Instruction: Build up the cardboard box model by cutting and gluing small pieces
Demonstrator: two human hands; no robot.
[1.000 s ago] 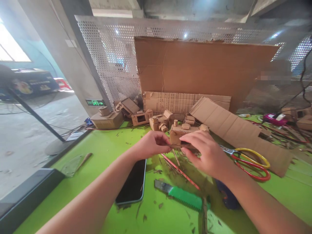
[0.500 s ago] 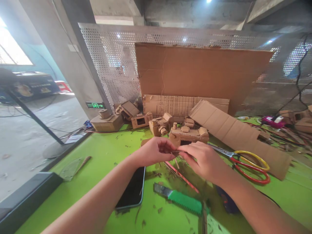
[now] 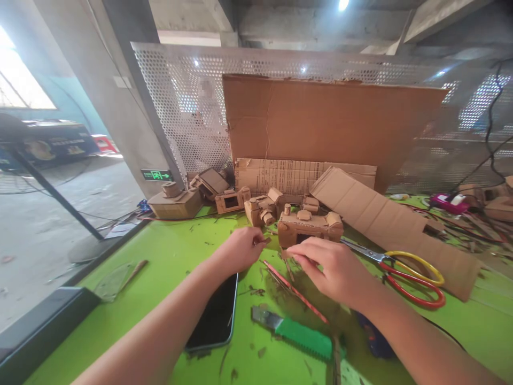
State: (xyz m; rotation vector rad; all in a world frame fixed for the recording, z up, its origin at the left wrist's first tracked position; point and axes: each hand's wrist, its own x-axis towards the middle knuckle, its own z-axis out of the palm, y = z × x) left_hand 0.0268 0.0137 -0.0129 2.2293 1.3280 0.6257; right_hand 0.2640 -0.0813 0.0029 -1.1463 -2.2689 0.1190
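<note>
My left hand (image 3: 241, 249) is closed in a pinch on a small piece of cardboard (image 3: 263, 241), whose end shows past the fingertips. My right hand (image 3: 329, 263) is also closed, its thumb and fingers pinching a thin cardboard scrap (image 3: 284, 253) that is mostly hidden. A gap separates the two hands. Just behind them stands a cardboard camera model (image 3: 310, 227) with knobs on top. Below the hands lie a pink pencil (image 3: 296, 291) and a green-handled utility knife (image 3: 304, 337). A phone (image 3: 212, 321) lies partly under my left forearm.
Scissors (image 3: 417, 272) with red and yellow handles lie right of my right hand, by a long cardboard strip (image 3: 372, 224). More cardboard models (image 3: 262, 207) stand at the back. A clear set square (image 3: 114, 283) lies left on the green table (image 3: 176, 240), and scraps are strewn about.
My hands, together before, have drawn apart. The left has moved left with the small cardboard piece in its fingers; the right has stayed nearly in place.
</note>
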